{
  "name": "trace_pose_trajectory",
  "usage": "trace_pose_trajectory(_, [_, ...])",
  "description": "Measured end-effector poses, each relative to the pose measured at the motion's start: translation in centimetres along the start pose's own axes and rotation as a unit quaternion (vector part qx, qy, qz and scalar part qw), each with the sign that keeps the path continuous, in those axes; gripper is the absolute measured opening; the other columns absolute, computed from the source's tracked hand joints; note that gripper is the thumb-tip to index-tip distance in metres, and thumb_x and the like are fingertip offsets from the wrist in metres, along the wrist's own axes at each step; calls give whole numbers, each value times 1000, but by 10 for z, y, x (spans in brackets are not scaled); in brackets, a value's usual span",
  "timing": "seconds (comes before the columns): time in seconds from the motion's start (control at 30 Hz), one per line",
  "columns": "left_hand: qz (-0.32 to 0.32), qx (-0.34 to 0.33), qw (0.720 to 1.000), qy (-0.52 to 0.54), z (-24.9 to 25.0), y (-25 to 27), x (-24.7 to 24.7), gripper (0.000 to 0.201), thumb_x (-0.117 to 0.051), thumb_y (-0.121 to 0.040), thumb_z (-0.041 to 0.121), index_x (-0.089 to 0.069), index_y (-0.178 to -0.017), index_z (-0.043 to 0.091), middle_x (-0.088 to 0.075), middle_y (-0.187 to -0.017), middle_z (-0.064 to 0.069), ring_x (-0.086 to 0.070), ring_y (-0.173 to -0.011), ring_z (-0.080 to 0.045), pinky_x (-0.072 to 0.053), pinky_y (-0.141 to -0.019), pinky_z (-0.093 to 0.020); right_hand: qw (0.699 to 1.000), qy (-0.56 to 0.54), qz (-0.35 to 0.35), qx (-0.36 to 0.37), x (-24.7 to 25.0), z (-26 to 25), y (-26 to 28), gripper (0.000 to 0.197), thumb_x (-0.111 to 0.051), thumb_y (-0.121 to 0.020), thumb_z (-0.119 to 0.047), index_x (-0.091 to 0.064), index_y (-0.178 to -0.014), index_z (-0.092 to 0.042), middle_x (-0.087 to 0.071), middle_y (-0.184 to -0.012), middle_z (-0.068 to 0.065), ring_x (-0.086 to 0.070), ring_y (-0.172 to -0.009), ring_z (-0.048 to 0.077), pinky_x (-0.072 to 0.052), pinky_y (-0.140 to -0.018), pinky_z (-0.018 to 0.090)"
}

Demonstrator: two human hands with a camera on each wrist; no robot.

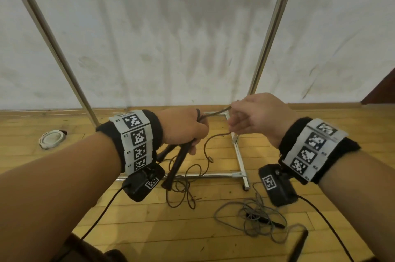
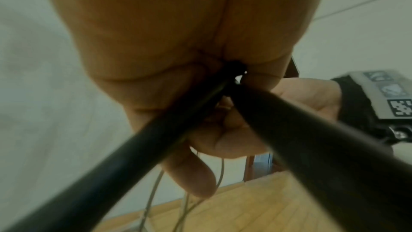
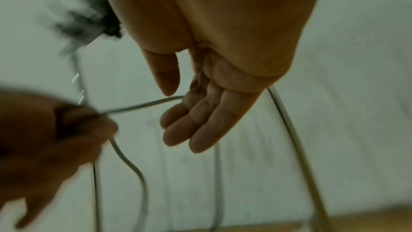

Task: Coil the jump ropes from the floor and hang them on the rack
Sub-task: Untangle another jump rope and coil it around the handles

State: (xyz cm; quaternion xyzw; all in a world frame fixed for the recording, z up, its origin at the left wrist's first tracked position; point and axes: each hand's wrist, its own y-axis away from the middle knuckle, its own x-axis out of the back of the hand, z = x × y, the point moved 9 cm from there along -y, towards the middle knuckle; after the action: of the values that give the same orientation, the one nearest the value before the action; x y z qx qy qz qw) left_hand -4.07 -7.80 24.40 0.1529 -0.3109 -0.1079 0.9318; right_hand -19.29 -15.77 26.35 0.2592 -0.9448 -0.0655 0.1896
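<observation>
Gripping 2 handles in curled left hand, with rope stretched sideways, frame middle, to right hand, fingers straight, close together

Left hand grips two black handles of a brown jump rope, handles angled downward. Its cord runs taut across to the right hand, meeting it at thumb and forefinger; grip there unconfirmed. Remaining cord hangs in loops to the wooden floor. A grey rope lies tangled beside the rack base.
</observation>
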Motion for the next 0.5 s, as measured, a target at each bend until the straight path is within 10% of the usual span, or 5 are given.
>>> trace_pose_trajectory(0.17, [-62, 20, 986, -154, -3, 7, -8, 23, -56, -99, 15, -70, -83, 23, -72, -69, 8, -64, -56, 4, -45, -46, -9, 961, 247, -80, 101, -17, -2, -1, 52, -70, -90, -19, -54, -137, -29, -65, -129, -9, -65, -116, 11, -55, -99, 38])
trace_pose_trajectory(0.3, [-142, 22, 975, -169, -1, 13, -31, 27, -58, -97, 13, -79, -88, 27, -75, -77, 12, -63, -61, 8, -48, -54, -13, 924, 270, -252, 97, -60, 6, 13, 97, -77, -81, -22, -22, -158, -46, -31, -164, -16, -31, -149, 9, -30, -122, 39])
trace_pose_trajectory(0.4, [-159, -2, 979, -126, 9, 17, -37, 28, -57, -97, 14, -79, -84, 24, -72, -68, 10, -62, -55, 4, -46, -53, -8, 914, 230, -320, 100, -83, -2, 29, 107, -79, -71, -22, -23, -161, -33, -37, -161, -13, -32, -148, 3, -23, -125, 37])
trace_pose_trajectory(0.5, [-158, 23, 978, -135, 7, 20, -27, 18, -65, -96, 26, -81, -88, 21, -68, -60, 6, -64, -58, -4, -49, -55, -15, 921, 102, -367, 83, -94, -13, 43, 76, -66, -76, -1, -45, -148, -13, -62, -138, 15, -60, -127, 28, -42, -115, 44])
